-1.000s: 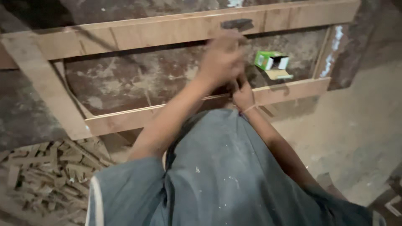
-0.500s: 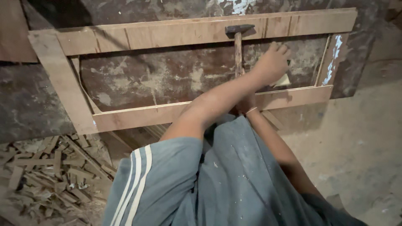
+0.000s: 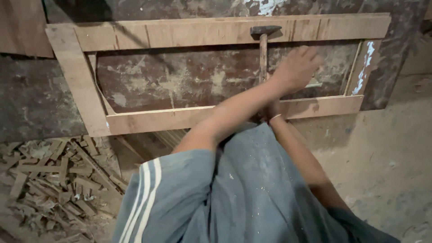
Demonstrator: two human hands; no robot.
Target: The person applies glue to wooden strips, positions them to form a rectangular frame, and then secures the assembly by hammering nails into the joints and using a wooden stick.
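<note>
A hammer (image 3: 263,49) lies across a rectangular wooden frame (image 3: 180,33), its dark head on the top rail. Its handle runs down under my left forearm and into my right hand (image 3: 269,110). Only the wrist of that hand, with a thin bracelet, shows by the bottom rail. My left arm crosses over the right. My left hand (image 3: 297,67) reaches palm down into the right end of the frame's opening. It covers a small pale object (image 3: 316,83), and its fingers are curled out of sight.
The frame rests on a dark stained board (image 3: 180,81). A heap of wood offcuts and chips (image 3: 49,180) lies at the lower left. Dusty concrete floor (image 3: 387,157) is at the right. My grey-blue clothing with white stripes (image 3: 234,193) fills the foreground.
My left hand has swung from the hammer handle to the right and now covers the spot where a small green box stood. The hammer's handle is now uncovered. The hammer and frame have stayed put.
</note>
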